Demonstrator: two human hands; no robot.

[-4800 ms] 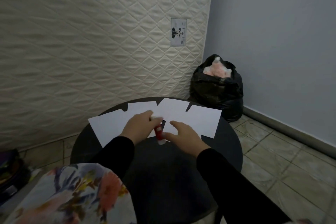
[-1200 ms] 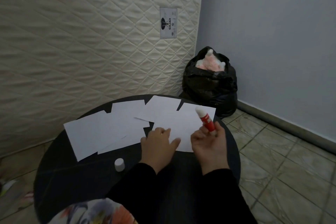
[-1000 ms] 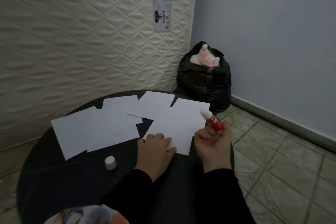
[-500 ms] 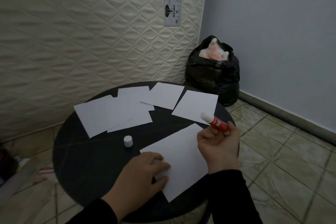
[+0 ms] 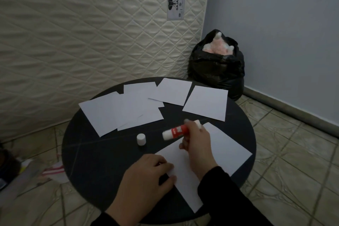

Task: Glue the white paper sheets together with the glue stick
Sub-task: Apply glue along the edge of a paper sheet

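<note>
One white paper sheet point(image 5: 225, 150) lies near the front of the round black table point(image 5: 95, 154). My left hand point(image 5: 146, 176) rests on its near left corner with fingers curled and pins it flat. My right hand point(image 5: 197, 143) grips the red and white glue stick point(image 5: 175, 132), uncapped, tilted with its white tip pointing left just above the sheet's far left edge. The white cap point(image 5: 141, 139) stands on the table left of the stick. Several more white sheets point(image 5: 128, 110) lie overlapping at the back, and one separate sheet point(image 5: 205, 103) lies at the back right.
A quilted mattress point(image 5: 82, 33) leans upright against the wall behind the table. A stuffed black plastic bag point(image 5: 216, 68) sits on the tiled floor in the corner. Papers and clutter point(image 5: 53, 170) lie on the floor at the left.
My right hand swung the glue stick down and left, from raised at the right of the sheet to low over its far left edge. My left hand stays on the sheet.
</note>
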